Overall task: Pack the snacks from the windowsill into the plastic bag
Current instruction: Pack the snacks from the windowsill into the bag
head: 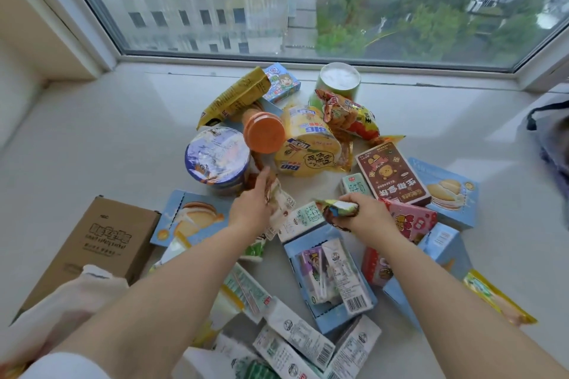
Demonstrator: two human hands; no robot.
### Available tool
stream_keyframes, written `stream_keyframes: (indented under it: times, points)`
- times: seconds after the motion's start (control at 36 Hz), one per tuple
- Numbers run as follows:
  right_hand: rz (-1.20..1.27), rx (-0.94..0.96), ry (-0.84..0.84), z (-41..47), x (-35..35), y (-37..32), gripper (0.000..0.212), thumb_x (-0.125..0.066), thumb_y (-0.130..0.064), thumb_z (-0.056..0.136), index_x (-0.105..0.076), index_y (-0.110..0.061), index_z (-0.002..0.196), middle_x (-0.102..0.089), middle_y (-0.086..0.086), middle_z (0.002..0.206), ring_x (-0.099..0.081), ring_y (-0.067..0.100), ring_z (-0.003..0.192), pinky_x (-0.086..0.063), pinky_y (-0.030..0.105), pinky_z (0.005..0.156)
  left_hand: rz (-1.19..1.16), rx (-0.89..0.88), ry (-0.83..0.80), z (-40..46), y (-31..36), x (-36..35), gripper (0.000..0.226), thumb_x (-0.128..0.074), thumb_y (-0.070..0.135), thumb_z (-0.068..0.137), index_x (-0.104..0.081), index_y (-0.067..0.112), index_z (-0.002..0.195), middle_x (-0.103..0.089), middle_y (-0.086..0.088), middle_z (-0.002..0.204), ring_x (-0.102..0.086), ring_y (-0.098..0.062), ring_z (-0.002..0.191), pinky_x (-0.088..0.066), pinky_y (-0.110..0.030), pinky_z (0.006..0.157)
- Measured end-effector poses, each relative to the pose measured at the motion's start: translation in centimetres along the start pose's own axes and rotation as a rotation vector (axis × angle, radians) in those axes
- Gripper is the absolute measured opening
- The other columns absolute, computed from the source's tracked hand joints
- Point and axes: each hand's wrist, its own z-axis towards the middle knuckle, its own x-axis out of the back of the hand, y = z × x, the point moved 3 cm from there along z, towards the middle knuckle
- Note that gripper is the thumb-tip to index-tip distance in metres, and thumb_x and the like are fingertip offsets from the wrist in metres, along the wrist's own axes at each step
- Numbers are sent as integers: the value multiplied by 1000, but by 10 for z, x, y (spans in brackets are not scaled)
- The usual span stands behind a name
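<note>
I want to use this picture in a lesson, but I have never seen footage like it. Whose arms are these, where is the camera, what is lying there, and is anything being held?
No machine here: a person wears one wide-angle camera on the head, looking down at their own bare arms. The windowsill is strewn with snacks: a blue-lidded cup, an orange-capped bottle, a yellow noodle bowl, milk cartons, biscuit boxes and a brown cardboard box. The left hand holds a small white packet. The right hand has its grip closed round a small colourful wrapped snack. I cannot make out the plastic bag for certain.
</note>
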Motion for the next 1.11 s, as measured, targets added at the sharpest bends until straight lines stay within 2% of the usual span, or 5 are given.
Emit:
stream_keyframes:
  times: [0.17,0.39,0.5,0.86,1.11]
  points:
    - [-378,121,-55,19,-13,-26,31,-64,-24,84,-62,-28,115,-62,-3,114,-52,18,105,-43,32,81,109,106,-142,30,2,-4,34,-59,22,91,-55,11,123,-61,-11,119,-58,-30,107,-49,-36,83]
    - [-491,134,-160,31,-32,-16,41,-55,-14,84,-55,-25,123,-55,-1,124,-45,19,116,-42,34,89,95,-16,-107,60,-14,-32,47,-56,17,92,-46,17,138,-21,1,155,-40,-16,125,-35,2,71]
    - [-385,60,-193,40,-28,-8,34,-59,-17,84,-58,-26,117,-60,-1,117,-52,20,107,-46,33,83,154,-27,-194,71,-20,-36,40,-59,33,90,-54,25,129,-6,-5,157,-22,-31,139,-34,-34,108]
    - [-240,-18,-46,28,-32,-5,32,-64,-19,85,-58,-27,115,-65,0,114,-59,22,101,-45,29,72,315,-147,-38,34,-18,-33,32,-52,28,94,-52,26,126,-40,-10,126,-45,-31,109,-42,-34,84]
    - [-247,111,66,25,-35,-33,28,-59,-12,85,-61,-25,110,-67,2,105,-57,21,89,-36,26,63,124,-376,337,-23,-25,26,22,-82,10,61,-71,13,80,-55,-16,90,-55,-32,61,-46,-33,56]
